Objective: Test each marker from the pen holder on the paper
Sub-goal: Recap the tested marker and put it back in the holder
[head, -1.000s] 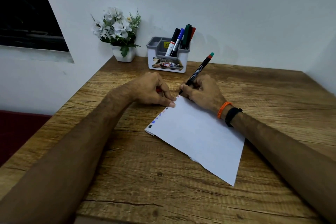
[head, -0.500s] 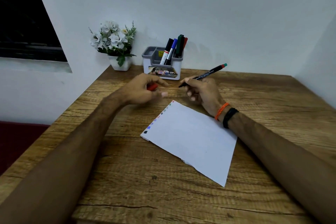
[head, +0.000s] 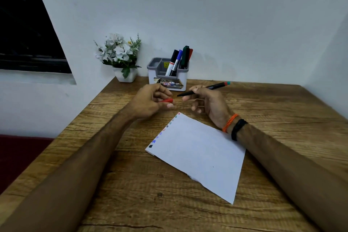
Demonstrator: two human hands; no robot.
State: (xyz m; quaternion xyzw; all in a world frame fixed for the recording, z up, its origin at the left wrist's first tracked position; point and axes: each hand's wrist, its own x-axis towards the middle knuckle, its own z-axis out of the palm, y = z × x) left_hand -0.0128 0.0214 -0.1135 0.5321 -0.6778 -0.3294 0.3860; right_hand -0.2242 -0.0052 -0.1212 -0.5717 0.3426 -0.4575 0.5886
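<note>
the person's right hand is raised just above the wooden table, fingers and thumb pinching a slim black marker near its tip end, so the pen lies almost level with its bare point aimed left and its red-and-green tail sticking out to the right. the left hand faces it, fingers curled round a small red cap, whose end pokes out toward the marker's tip; the two are close but not touching. the white paper lies flat on the table below the hands, turned at an angle, with a row of small coloured marks along its upper left edge. behind the hands, against the wall, the grey and white pen holder stands with several markers upright in it, beside a white pot of flowers. an orange band and a black band sit on the right wrist.
</note>
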